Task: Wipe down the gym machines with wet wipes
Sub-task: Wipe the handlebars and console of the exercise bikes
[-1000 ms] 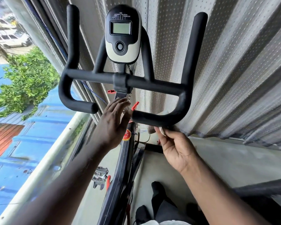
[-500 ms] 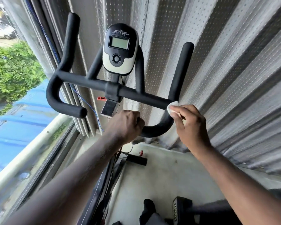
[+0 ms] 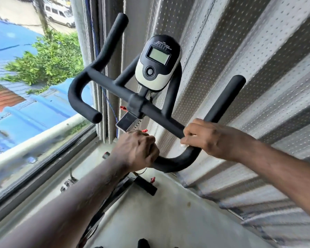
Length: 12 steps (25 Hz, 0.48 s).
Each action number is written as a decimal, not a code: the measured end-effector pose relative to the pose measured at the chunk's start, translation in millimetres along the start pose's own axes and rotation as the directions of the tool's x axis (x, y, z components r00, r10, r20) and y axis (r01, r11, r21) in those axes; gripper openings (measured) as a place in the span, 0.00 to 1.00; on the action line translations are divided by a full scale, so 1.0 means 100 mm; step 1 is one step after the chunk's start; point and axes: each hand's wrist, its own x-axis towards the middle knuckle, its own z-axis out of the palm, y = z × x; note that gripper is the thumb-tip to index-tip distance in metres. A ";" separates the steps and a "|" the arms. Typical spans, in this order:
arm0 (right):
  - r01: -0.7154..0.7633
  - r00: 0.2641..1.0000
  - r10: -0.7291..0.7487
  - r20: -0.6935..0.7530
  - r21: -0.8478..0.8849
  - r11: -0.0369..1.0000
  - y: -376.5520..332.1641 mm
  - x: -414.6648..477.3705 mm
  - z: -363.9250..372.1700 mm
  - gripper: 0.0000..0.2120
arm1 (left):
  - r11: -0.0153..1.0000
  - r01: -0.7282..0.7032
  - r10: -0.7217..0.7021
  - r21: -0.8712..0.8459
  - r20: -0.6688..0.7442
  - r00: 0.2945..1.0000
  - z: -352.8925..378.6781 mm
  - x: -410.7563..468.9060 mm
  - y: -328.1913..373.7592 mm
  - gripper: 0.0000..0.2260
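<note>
Head view: white wipe (image 3: 184, 145) sliver against matte black handlebar (image 3: 159, 116).

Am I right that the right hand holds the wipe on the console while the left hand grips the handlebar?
Not quite: in the head view the right hand holds the wipe on the handlebar, not the console. The left hand does grip the handlebar.
</note>
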 end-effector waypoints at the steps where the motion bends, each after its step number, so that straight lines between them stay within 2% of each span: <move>1: 0.034 0.999 -0.035 -0.042 -0.031 0.999 0.08 0.22 -0.06 0.19 | 1.000 0.014 -0.014 -0.004 -0.010 1.000 0.00 0.01 0.01 0.14; 3: 0.040 0.986 -0.044 -0.162 -0.028 0.999 0.16 0.78 -0.09 0.18 | 0.999 0.042 -0.042 -0.001 -0.029 0.999 -0.01 0.00 0.04 0.14; 5: 0.041 0.978 -0.049 -0.204 -0.043 0.998 0.14 1.19 -0.05 0.20 | 0.998 0.064 -0.063 0.013 -0.039 0.997 0.00 0.00 0.04 0.14; 9: 0.137 0.989 -0.140 -0.036 -0.065 0.988 0.19 0.83 0.00 0.13 | 0.996 0.090 -0.087 0.027 -0.090 0.992 0.02 -0.01 0.04 0.15; 12: 0.376 0.918 -0.367 0.150 -0.040 0.926 0.19 0.35 -0.19 0.12 | 0.997 0.077 -0.073 0.029 -0.114 0.991 0.00 -0.02 0.04 0.16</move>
